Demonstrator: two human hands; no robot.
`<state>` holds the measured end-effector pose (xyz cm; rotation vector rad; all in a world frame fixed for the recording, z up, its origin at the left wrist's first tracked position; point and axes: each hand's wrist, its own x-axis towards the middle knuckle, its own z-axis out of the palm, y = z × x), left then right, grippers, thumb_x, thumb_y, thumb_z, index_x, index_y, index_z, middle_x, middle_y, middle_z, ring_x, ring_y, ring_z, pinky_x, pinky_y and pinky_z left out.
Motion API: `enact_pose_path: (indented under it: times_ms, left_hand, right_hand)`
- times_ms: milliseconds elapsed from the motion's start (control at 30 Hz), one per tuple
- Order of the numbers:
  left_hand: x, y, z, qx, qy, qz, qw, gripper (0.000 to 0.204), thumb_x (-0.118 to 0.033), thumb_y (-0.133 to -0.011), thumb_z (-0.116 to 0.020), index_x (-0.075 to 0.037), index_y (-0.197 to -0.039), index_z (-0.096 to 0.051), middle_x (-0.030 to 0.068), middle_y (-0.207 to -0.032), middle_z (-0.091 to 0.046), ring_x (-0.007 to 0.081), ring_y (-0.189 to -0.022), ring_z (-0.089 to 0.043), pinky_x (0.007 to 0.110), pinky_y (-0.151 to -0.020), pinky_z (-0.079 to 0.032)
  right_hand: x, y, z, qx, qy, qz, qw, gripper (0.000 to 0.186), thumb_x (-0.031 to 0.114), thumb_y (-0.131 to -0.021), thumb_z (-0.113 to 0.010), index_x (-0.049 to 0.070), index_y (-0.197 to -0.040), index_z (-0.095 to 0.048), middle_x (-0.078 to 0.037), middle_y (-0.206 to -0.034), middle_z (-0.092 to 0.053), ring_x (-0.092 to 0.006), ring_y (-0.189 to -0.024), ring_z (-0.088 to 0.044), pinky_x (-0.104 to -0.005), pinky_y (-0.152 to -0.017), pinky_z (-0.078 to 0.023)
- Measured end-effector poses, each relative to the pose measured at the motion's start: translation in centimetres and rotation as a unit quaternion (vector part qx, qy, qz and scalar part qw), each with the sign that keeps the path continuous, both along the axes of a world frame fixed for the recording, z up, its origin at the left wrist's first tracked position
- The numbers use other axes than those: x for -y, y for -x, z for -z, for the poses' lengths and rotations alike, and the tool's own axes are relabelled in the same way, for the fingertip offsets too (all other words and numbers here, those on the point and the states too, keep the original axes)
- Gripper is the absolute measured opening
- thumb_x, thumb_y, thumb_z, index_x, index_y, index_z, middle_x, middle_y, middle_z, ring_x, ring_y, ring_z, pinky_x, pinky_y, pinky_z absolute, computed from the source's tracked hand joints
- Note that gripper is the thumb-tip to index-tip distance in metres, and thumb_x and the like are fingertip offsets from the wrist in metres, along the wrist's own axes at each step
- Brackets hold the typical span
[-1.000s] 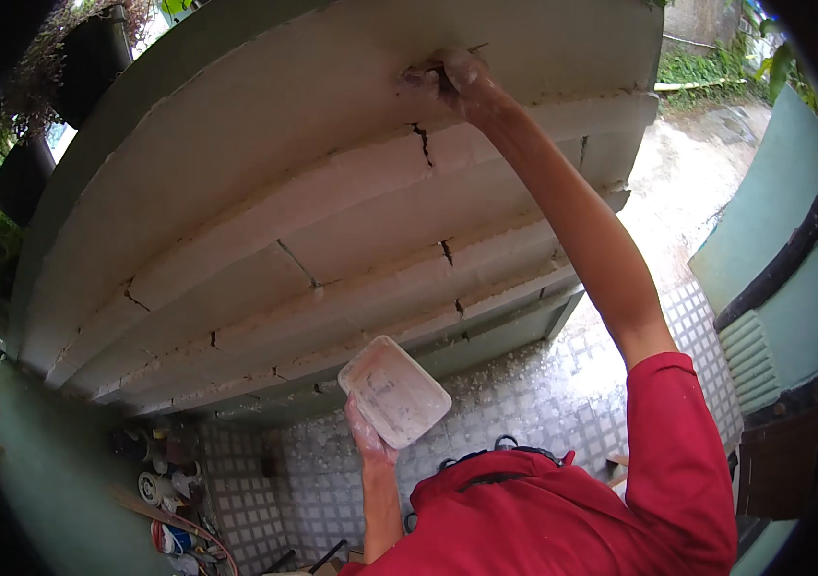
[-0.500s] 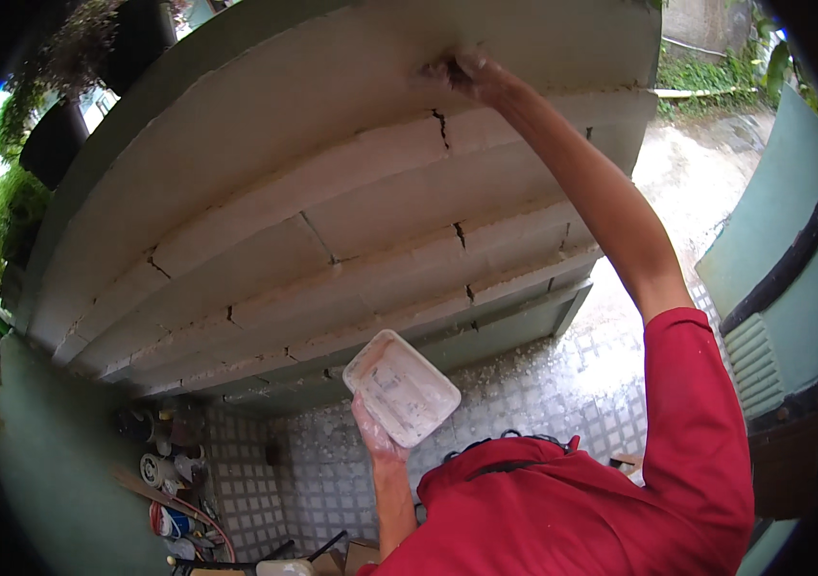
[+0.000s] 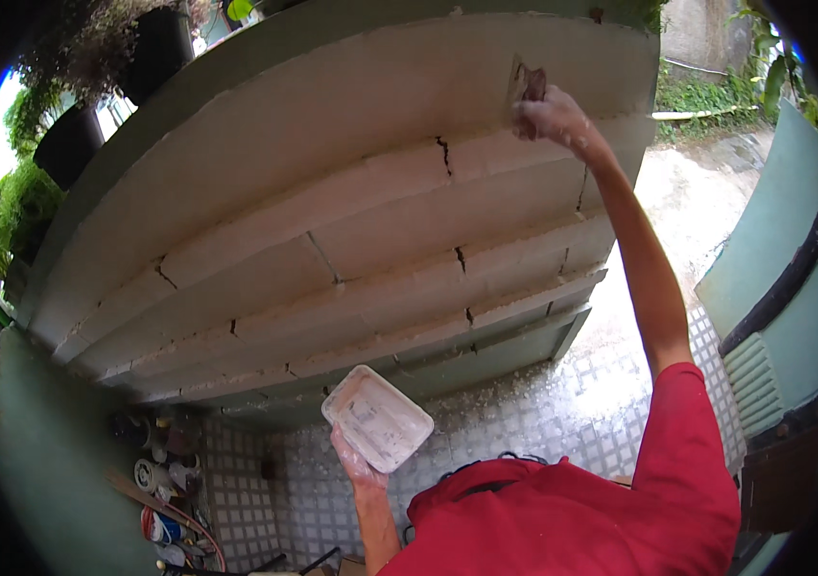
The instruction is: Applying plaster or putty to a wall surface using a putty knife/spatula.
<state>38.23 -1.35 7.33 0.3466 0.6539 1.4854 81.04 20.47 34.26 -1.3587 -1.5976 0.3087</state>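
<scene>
My right hand [image 3: 559, 121] is closed round the brown handle of a flat-bladed plastering trowel [image 3: 516, 81], high up near the right end of a wall [image 3: 332, 125]. The trowel's blade is at the wall face; whether it touches cannot be told. My fingers are smeared with white. Lower down, my left hand [image 3: 361, 463] grips the edge of a white rectangular plastic tub [image 3: 415, 440], tilted so its inside shows. Pale paste coats the tub's bottom and sides. Raised horizontal bands cross the wall, with dark cracks [image 3: 443, 156] in several places.
Potted plants [image 3: 68, 144] stand along the wall's top at the left. Buckets and tools [image 3: 164, 504] crowd the lower left corner. The tiled floor [image 3: 486, 413] carries white splatter. A green panel [image 3: 764, 240] stands at the right, beside a bright opening.
My right hand has moved right and a little down along the wall, and the trowel shows more clearly. The tub in my left hand has shifted slightly left and down in the picture.
</scene>
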Motion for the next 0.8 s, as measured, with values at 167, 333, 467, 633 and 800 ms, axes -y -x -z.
enact_pose_path:
  times_ms: [167,333,467,633,800]
  left_hand:
    - [-0.8,0.7,0.5,-0.009,-0.012,0.009,1.000,0.055,-0.043,-0.095,-0.035,-0.009,-0.138,-0.039,0.0088,-0.135,-0.049,0.0287,-0.120,-0.051,0.045,-0.101,-0.044]
    - [-0.7,0.8,0.2,-0.012,-0.010,0.001,1.000,0.057,-0.044,-0.095,-0.035,-0.009,-0.139,-0.038,0.0094,-0.136,-0.047,0.0294,-0.122,-0.049,0.046,-0.101,-0.043]
    - [-0.1,1.2,-0.1,-0.032,-0.009,-0.020,0.999,0.060,-0.046,-0.094,-0.036,-0.009,-0.140,-0.036,0.0095,-0.138,-0.046,0.0302,-0.123,-0.048,0.046,-0.102,-0.043]
    - [-0.5,2.3,-0.5,-0.035,-0.008,-0.031,0.999,0.061,-0.047,-0.094,-0.036,-0.010,-0.142,-0.034,0.0092,-0.139,-0.044,0.0301,-0.124,-0.047,0.045,-0.102,-0.042]
    - [-0.5,3.2,-0.9,-0.049,-0.018,-0.033,0.998,0.059,-0.047,-0.095,-0.034,-0.011,-0.142,-0.034,0.0083,-0.140,-0.043,0.0295,-0.125,-0.046,0.045,-0.103,-0.041]
  right_hand:
    - [0.0,3.1,1.2,0.074,-0.134,0.160,0.975,0.024,0.018,-0.083,-0.053,0.002,-0.101,-0.057,-0.024,-0.084,-0.064,-0.0406,-0.085,-0.062,-0.0472,-0.078,-0.050]
    - [-5.4,4.7,4.8,0.088,-0.203,0.255,0.941,0.023,0.018,-0.085,-0.050,0.004,-0.102,-0.057,-0.026,-0.104,-0.060,-0.0433,-0.097,-0.057,-0.0513,-0.081,-0.045]
    - [-10.6,7.3,9.3,0.190,-0.399,0.310,0.841,0.026,0.011,-0.085,-0.050,0.002,-0.108,-0.057,-0.024,-0.108,-0.058,-0.0396,-0.096,-0.057,-0.0501,-0.077,-0.045]
    - [-12.1,16.2,8.2,0.292,-0.597,0.385,0.640,0.029,0.010,-0.086,-0.054,-0.003,-0.112,-0.056,-0.021,-0.109,-0.059,-0.0354,-0.096,-0.058,-0.0492,-0.076,-0.047]
    - [-11.2,13.4,8.6,0.359,-0.581,0.390,0.617,0.025,0.009,-0.086,-0.054,-0.002,-0.108,-0.057,-0.019,-0.107,-0.060,-0.0339,-0.095,-0.059,-0.0465,-0.075,-0.049]
